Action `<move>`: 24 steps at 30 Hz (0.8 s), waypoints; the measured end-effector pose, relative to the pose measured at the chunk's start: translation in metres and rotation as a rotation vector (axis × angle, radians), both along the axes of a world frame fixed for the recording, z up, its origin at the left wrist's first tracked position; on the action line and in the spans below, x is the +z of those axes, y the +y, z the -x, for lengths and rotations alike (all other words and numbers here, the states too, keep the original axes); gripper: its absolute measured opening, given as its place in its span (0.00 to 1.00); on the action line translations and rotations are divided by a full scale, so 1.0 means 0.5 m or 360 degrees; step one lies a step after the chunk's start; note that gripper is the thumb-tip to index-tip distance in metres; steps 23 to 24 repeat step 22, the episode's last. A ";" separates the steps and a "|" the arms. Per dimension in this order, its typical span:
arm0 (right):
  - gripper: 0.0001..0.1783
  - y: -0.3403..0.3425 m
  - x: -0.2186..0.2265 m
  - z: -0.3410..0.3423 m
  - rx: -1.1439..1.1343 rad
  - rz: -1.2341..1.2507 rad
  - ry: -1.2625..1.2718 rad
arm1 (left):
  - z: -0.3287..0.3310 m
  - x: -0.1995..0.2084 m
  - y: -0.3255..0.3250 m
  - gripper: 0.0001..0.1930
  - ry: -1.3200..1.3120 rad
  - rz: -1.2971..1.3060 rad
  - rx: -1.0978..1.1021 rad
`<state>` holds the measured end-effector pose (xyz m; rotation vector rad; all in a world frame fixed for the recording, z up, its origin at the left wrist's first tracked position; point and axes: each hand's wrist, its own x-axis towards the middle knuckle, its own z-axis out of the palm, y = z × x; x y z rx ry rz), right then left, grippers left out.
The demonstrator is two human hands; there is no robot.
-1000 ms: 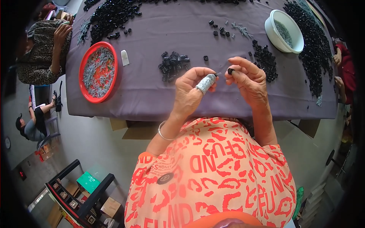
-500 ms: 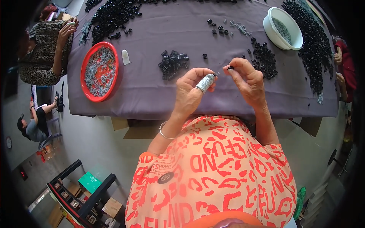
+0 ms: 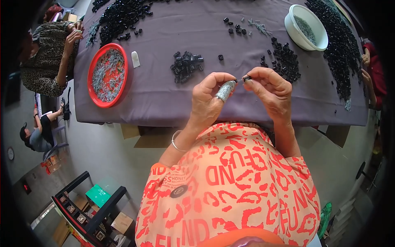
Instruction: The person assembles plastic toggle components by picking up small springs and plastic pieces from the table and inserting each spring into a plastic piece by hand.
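Note:
In front of my chest, over the table's near edge, both hands are closed in a pinch. My left hand (image 3: 207, 95), its thumb covered in a pale wrap, grips a thin grey ridged piece (image 3: 240, 80), like a small screw or spring; a dark bit shows at its fingertips. My right hand (image 3: 272, 92) pinches a small black plastic piece (image 3: 246, 78) against the grey piece's free end. Fingertips hide how far the two fit together. Beyond the left hand lies a pile of black pieces (image 3: 186, 66); another pile of loose black pieces (image 3: 286, 61) is beyond the right.
A red tray (image 3: 127, 78) of grey pieces stands left, beside a white flat piece (image 3: 135, 59). A white bowl (image 3: 291, 31) stands far right. Large black heaps (image 3: 119, 18) line the purple-grey tablecloth (image 3: 164, 99). People sit at both sides.
My right hand has brought its black piece left and slightly down, closing the gap to the grey piece in my left hand. At the left, the co-worker's hands have shifted slightly.

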<state>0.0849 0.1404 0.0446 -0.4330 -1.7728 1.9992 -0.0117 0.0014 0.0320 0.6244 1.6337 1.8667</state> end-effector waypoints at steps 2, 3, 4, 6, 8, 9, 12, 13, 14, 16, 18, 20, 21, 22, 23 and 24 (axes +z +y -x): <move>0.09 0.000 -0.003 -0.002 0.0022 -0.0011 0.0009 | -0.001 -0.001 0.000 0.08 0.0063 0.0008 -0.0004; 0.09 0.000 -0.006 -0.002 0.0044 -0.0025 0.0018 | -0.002 -0.001 0.000 0.08 0.0115 0.0014 -0.0007; 0.09 0.000 -0.008 -0.003 0.0044 -0.0022 0.0017 | -0.003 -0.002 0.000 0.08 0.0166 0.0019 -0.0011; 0.09 0.001 -0.012 -0.003 0.0086 -0.0136 0.0015 | -0.005 -0.003 0.001 0.08 0.0152 0.0008 -0.0007; 0.10 0.003 -0.015 -0.003 0.0098 -0.0151 0.0014 | -0.006 -0.001 0.002 0.08 0.0137 -0.0003 -0.0007; 0.10 0.004 -0.017 -0.003 0.0112 -0.0168 0.0014 | -0.007 0.001 0.002 0.08 0.0156 0.0015 0.0000; 0.10 0.003 -0.020 -0.004 0.0096 -0.0217 0.0026 | -0.010 0.000 0.002 0.09 0.0178 0.0024 0.0032; 0.10 0.003 -0.022 -0.004 0.0099 -0.0213 0.0025 | -0.011 -0.002 0.002 0.09 0.0182 0.0012 0.0059; 0.10 0.003 -0.024 -0.004 0.0096 -0.0266 0.0015 | -0.013 -0.005 0.002 0.09 0.0180 0.0016 0.0061; 0.10 0.003 -0.025 -0.004 0.0095 -0.0316 0.0003 | -0.015 -0.012 0.002 0.10 0.0341 0.0004 0.0148; 0.10 0.003 -0.023 -0.003 0.0098 -0.0411 -0.0020 | -0.015 -0.016 0.000 0.12 0.0381 -0.0018 0.0143; 0.10 0.004 -0.021 -0.001 0.0112 -0.0407 -0.0044 | -0.013 -0.018 -0.003 0.13 0.0423 -0.0039 0.0142; 0.10 0.004 -0.021 0.000 0.0123 -0.0407 -0.0065 | -0.012 -0.019 -0.005 0.14 0.0466 -0.0011 0.0123; 0.11 0.006 -0.026 -0.002 0.0131 -0.0415 -0.0068 | -0.010 -0.019 -0.007 0.16 0.0506 0.0012 0.0099; 0.11 0.006 -0.026 -0.002 0.0131 -0.0415 -0.0068 | -0.010 -0.019 -0.007 0.16 0.0506 0.0012 0.0099; 0.11 0.006 -0.026 -0.002 0.0131 -0.0415 -0.0068 | -0.010 -0.019 -0.007 0.16 0.0506 0.0012 0.0099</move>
